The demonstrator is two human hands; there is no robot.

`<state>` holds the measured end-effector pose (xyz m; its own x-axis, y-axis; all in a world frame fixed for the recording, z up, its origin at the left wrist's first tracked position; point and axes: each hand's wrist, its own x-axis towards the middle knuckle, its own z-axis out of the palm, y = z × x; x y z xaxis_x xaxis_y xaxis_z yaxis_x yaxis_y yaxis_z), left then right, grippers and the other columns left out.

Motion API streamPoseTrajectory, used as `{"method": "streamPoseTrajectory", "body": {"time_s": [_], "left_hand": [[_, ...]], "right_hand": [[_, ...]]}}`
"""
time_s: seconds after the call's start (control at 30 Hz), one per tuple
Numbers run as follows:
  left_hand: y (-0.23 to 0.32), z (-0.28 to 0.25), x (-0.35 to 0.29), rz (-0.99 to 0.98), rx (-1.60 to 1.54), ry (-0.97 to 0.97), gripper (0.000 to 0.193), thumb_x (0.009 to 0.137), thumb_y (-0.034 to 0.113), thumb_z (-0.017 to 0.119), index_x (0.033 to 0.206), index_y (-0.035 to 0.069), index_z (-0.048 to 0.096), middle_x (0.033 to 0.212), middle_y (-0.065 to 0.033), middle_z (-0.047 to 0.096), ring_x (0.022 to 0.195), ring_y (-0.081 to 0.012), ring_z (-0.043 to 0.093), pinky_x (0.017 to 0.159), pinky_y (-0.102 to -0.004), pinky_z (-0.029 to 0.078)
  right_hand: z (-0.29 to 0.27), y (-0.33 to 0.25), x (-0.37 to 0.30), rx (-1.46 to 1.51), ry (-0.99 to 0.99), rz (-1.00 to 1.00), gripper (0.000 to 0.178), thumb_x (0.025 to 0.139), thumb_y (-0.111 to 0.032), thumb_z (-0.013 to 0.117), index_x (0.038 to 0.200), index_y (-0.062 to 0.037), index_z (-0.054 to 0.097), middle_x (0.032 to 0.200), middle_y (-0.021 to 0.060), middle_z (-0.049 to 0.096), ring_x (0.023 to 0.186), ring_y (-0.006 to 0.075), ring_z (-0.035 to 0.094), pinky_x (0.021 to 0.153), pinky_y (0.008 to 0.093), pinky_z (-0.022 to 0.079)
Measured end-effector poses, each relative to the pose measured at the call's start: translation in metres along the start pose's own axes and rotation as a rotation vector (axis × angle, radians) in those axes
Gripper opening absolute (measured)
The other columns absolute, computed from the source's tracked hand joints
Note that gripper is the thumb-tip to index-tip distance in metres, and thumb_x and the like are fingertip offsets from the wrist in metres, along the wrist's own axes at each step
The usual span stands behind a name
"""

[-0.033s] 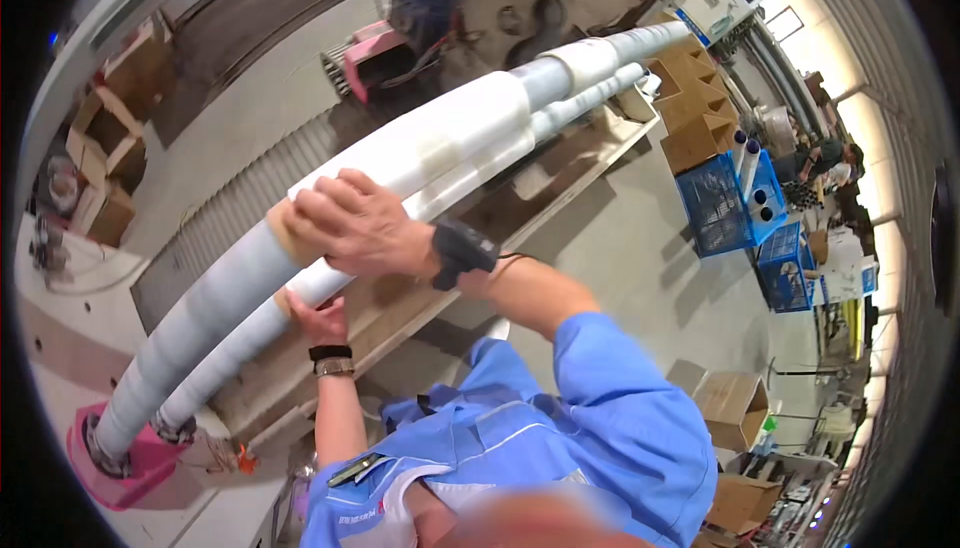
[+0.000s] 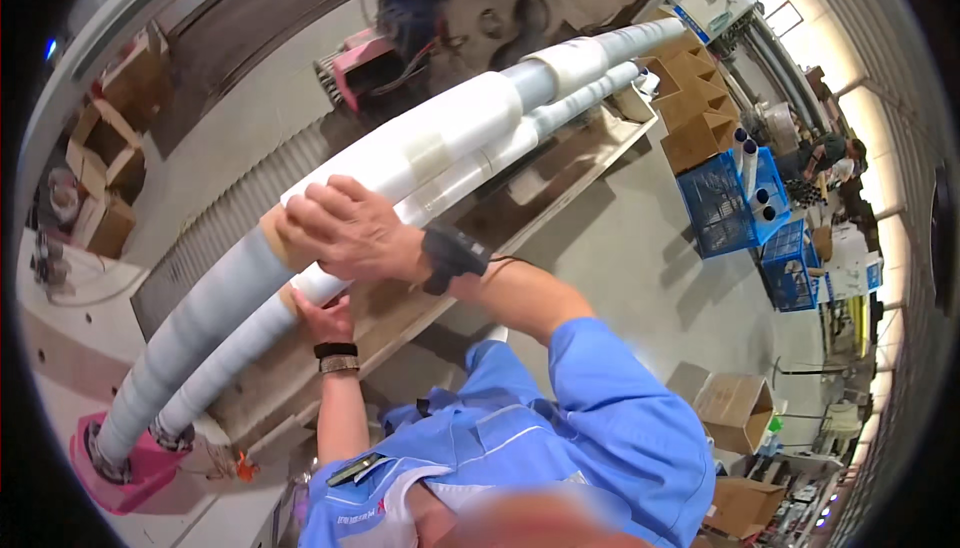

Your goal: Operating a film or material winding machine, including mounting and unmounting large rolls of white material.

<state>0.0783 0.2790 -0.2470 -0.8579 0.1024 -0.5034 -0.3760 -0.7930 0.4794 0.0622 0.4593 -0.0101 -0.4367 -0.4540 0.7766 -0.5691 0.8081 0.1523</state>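
Grey workshop floor (image 2: 640, 238) spreads under us, a long wooden bench (image 2: 560, 163) crossing it with two wrapped white tubes (image 2: 440, 143) lying along it. Our right hand (image 2: 345, 228) lies over the thicker tube, fingers curled onto its brown tape band (image 2: 275, 238). Our left hand (image 2: 322, 316) presses the thinner tube from beneath, grip seemingly loose.

Bright, even light; fisheye-bent edges

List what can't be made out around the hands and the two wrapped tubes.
- Left hand: fingers hidden under the thinner tube, head view.
- Right hand: palm hidden against the thick tube.
- Tube ends in the pink holder: too small.
- Far tube ends: blurred near the rim.
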Motion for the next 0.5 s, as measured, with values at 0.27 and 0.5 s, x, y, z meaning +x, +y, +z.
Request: {"method": "streamPoseTrajectory", "body": {"time_s": [0.27,0.5], "left_hand": [[-0.231,0.18,0.045,0.007,-0.019,-0.055,0.073,0.089,0.071,0.047,0.14,0.02,0.041,0.139,-0.0053,0.046,0.124,-0.0249,0.049,0.099,-0.0423,0.047],[-0.328,0.222,0.083,-0.106,0.048,-0.309,0.064,0.089,0.066,0.05,0.133,0.02,0.05,0.134,-0.0039,0.053,0.123,-0.0267,0.05,0.1,-0.047,0.043]], "right_hand": [[-0.087,0.204,-0.113,-0.056,0.071,0.059,0.035,0.07,-0.02,0.063,0.104,-0.0122,0.061,0.108,0.0028,0.053,0.108,0.0206,0.051,0.089,0.0335,0.043],[-0.168,0.4,-0.217,-0.011,0.051,0.131,0.046,0.065,-0.018,0.068,0.111,-0.0184,0.058,0.112,0.0006,0.054,0.108,0.0194,0.054,0.091,0.0365,0.041]]}}
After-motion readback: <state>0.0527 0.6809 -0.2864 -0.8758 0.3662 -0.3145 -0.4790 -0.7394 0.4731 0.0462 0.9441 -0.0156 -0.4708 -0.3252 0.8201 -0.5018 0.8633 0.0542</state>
